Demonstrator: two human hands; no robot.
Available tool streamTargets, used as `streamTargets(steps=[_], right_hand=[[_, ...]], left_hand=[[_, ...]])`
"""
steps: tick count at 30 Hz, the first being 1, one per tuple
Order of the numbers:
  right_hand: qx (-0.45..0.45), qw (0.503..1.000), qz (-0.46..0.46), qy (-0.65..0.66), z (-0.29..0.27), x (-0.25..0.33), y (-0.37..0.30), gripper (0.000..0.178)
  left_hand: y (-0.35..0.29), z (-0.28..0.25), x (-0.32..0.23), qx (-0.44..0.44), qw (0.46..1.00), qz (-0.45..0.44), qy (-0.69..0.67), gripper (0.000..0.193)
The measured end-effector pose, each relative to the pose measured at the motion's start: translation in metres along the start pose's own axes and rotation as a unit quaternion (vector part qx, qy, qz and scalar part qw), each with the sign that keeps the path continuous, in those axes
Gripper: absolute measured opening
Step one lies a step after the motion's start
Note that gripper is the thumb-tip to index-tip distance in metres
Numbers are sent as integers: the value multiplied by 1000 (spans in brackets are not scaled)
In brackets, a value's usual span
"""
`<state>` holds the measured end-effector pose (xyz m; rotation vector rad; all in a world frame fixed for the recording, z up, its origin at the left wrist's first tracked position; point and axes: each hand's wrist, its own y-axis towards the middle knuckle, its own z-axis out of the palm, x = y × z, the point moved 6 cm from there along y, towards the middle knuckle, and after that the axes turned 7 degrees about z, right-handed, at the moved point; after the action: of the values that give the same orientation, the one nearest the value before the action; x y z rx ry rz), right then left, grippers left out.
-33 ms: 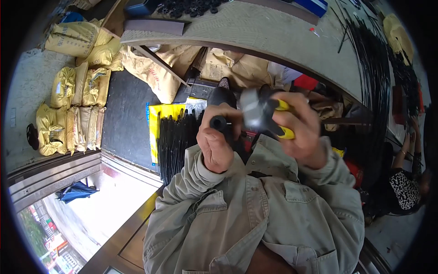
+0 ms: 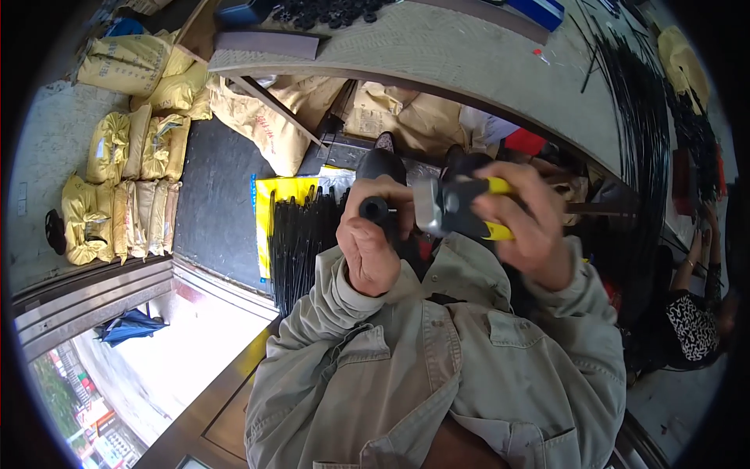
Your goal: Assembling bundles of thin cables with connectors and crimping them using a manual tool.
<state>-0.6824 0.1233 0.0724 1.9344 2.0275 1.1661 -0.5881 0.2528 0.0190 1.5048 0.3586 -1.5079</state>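
Note:
My left hand (image 2: 369, 258) is wrapped round a black tube (image 2: 373, 209), whose round end with a dark hole faces up. Just right of it, my right hand (image 2: 531, 223) grips pliers (image 2: 461, 208) with a broad silver head and black and yellow handles. The silver head is close to the fingers of my left hand; whether it touches the tube cannot be made out. Left of my left hand lies a bunch of thin black rods (image 2: 301, 242) on a yellow bag (image 2: 273, 195).
A worktable (image 2: 437, 55) runs across the far side, with small black parts (image 2: 332, 12) and long black rods (image 2: 641, 117) on it. Full sacks (image 2: 141, 215) are stacked at left, and more sacks (image 2: 266, 129) lie under the table. Another person (image 2: 691, 328) works at far right.
My right hand and the pliers have shifted slightly to the right, and the silver head, blurred before, shows sharply. My left hand holds the tube in the same place.

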Motion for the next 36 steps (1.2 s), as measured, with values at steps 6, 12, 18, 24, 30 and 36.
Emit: streamTargets(steps=[6,12,18,24,30,36], right_hand=[[142,968,-43,-204,-6,0,-4,22],[112,956,-70,-261,-7,9,19,14],[103,929,-113,-336,-9,12,25,15],[157,902,-115,-387,-15,13,30,16],[322,920,-62,-213,-1,-1,9,17],[299,948,-1,-107,1,-18,8,20]], left_hand=[[0,-3,3,-23,996,13,81,66],[-2,-8,10,-6,998,-15,56,66],[-3,-9,17,-19,999,-23,35,65],[-2,-7,15,5,998,-14,66,65],[-5,-2,14,42,994,34,98,66],[5,0,19,121,992,-16,34,64]])
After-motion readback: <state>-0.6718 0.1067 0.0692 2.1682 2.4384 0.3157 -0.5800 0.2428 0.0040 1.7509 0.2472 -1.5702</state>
